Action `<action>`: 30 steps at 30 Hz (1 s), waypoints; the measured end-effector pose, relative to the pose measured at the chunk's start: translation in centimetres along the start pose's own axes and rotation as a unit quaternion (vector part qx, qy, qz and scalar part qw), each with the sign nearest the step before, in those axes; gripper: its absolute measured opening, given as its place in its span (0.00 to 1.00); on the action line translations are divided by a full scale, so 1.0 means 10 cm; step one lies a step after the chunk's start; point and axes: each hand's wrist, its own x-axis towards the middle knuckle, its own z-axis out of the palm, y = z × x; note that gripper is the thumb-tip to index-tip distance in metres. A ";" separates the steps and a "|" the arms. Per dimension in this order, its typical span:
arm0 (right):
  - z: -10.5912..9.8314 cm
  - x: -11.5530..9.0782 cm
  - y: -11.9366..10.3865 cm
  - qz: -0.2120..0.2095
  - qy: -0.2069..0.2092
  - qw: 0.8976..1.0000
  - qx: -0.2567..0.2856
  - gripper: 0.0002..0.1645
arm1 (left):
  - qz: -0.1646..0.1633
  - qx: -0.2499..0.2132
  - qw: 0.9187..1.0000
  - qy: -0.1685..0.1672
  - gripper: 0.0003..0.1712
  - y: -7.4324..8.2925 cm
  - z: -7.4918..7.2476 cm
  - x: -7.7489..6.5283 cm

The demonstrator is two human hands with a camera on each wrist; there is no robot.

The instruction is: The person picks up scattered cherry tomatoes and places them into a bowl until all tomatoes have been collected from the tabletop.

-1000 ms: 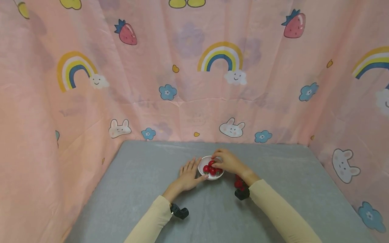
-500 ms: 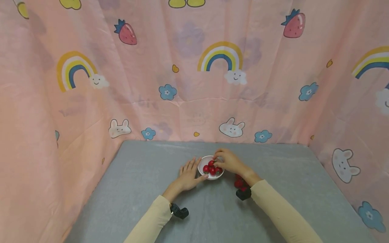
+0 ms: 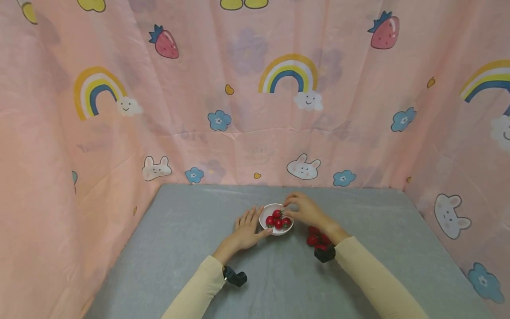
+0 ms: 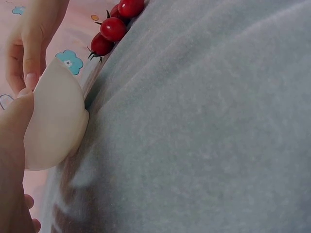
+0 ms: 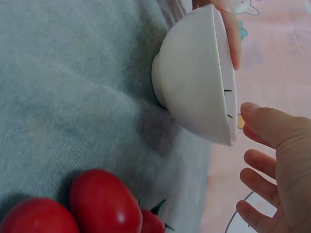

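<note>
Bowl [image 5: 192, 73]: left hand [image 3: 245, 231] against it, fingers straight. Right hand [image 3: 308, 212]: fingers apart (empty). Apparent step: filling; next calls for a loose tomato [image 5: 104, 204].

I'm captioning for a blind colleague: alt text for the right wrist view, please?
An empty bare right hand hovers near a smooth white round bowl, shown sideways on grey cloth. A bare left hand touches the bowl at top right; three glossy red tomatoes lie at lower left.

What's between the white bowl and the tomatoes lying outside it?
Just gray cloth, partly shadowed, lies between the bowl and those tomatoes, as the right wrist view shows.
</note>
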 end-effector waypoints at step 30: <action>-0.14 -0.50 0.29 0.013 0.016 1.000 0.009 0.16 | 0.002 -0.011 1.000 0.002 0.51 -0.05 0.05 0.03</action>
